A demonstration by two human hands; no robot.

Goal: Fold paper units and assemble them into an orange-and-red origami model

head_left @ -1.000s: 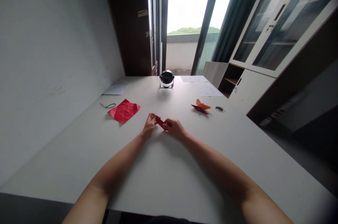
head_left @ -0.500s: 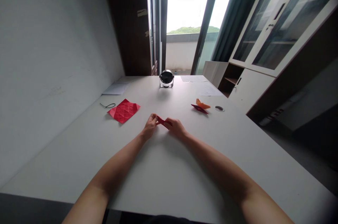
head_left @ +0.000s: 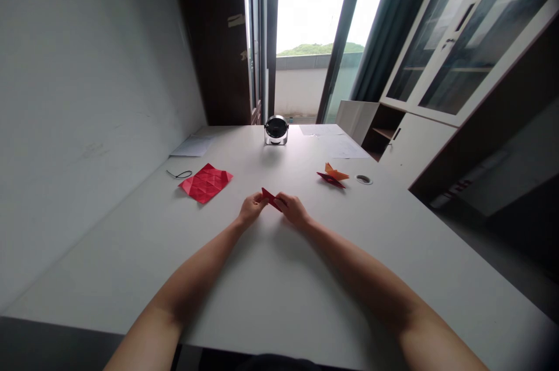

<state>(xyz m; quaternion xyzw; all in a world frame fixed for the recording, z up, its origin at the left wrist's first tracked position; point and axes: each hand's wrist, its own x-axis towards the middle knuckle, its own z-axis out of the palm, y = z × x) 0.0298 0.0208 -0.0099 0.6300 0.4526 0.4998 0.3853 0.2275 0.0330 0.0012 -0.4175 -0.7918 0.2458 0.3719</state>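
Observation:
Between my two hands is a small piece of folded red paper (head_left: 271, 198), its pointed end turned up and to the left. My left hand (head_left: 252, 208) pinches it near the left end, thumb toward the paper. On the other end, my right hand (head_left: 292, 208) grips it with fingers and thumb, hiding part of it. Further left lies a creased sheet of red paper (head_left: 206, 183), opened out on the white table (head_left: 279, 283). Off to the right, an orange folded paper piece (head_left: 336, 172) rests against a dark red folded paper piece (head_left: 332, 180).
A round black device on a metal stand (head_left: 276, 130) stands at the table's far end. A black cable tie (head_left: 179, 174) lies near the left wall. White sheets (head_left: 192, 146) lie at the back corners. A round cable hole (head_left: 364, 179) sits at right.
The folded red paper has shifted slightly and its pointed left end now shows above my left fingers. My left hand has moved a little lower along it; my right hand keeps its grip.

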